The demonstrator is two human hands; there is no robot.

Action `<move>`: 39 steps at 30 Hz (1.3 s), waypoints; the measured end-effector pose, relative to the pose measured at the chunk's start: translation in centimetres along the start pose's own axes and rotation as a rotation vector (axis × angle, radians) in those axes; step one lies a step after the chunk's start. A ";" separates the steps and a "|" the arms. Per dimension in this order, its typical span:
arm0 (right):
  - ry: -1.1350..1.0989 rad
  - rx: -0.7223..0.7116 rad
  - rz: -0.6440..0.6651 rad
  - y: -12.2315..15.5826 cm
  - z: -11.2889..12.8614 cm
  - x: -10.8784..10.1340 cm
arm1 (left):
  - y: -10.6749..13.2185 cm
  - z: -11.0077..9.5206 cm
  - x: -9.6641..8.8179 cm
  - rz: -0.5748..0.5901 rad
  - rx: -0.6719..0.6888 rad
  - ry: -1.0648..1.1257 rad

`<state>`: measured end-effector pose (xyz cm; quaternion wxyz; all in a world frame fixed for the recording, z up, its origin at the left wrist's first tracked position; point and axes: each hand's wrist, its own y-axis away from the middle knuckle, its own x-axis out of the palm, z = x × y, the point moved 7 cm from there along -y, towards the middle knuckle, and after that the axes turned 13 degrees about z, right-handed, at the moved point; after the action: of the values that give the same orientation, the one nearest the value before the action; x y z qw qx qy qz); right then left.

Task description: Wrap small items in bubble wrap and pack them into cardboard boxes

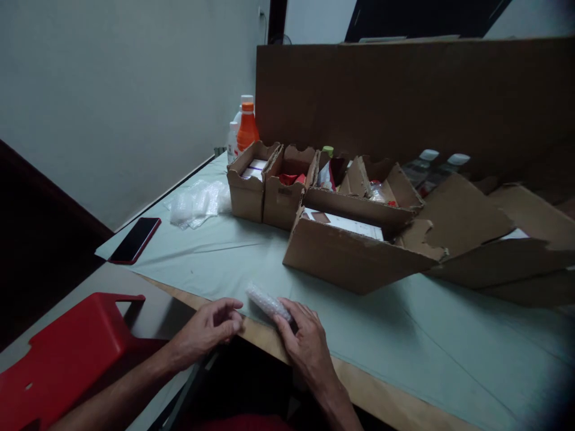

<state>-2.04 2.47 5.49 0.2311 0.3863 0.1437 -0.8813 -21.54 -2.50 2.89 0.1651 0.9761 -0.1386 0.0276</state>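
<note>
A small roll wrapped in bubble wrap (266,301) lies near the table's front edge on the pale green cloth (404,335). My right hand (303,341) rests on its near end, fingers curled round it. My left hand (209,328) hovers just left of the roll, fingers loosely curled with the fingertips together, holding nothing that I can see.
Open cardboard boxes (350,239) with packets stand behind the hands, smaller boxes (265,179) further left. Bubble wrap pieces (197,203) and a phone (135,239) lie at the left. Bottles (246,126) stand at the back. A red plastic stool (67,353) is lower left.
</note>
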 end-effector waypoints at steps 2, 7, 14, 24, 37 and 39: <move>-0.076 -0.024 0.048 0.7 0.9 0.1 | -0.2 0.2 1.4 0.120 -0.001 0.151; -0.305 -0.010 0.098 2.7 1.2 -0.6 | -1.2 -0.8 2.2 0.074 0.120 0.301; -1.067 0.242 -0.357 5.4 -3.4 -0.3 | -1.8 -2.5 5.6 0.051 0.140 0.279; -0.961 0.122 -0.221 6.7 -3.3 -2.3 | -3.6 -2.5 9.1 0.075 0.217 0.429; -0.359 0.259 -0.452 7.0 -3.2 -18.6 | -5.4 -14.9 7.1 -0.192 0.755 -0.543; -0.067 0.251 -0.543 5.8 -1.8 -23.8 | -7.0 -17.6 7.2 -0.334 0.900 -0.741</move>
<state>16.24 5.37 21.60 -0.0579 0.3299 0.1238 -0.9341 -12.86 7.78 17.99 -0.3211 0.9033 -0.0066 -0.2843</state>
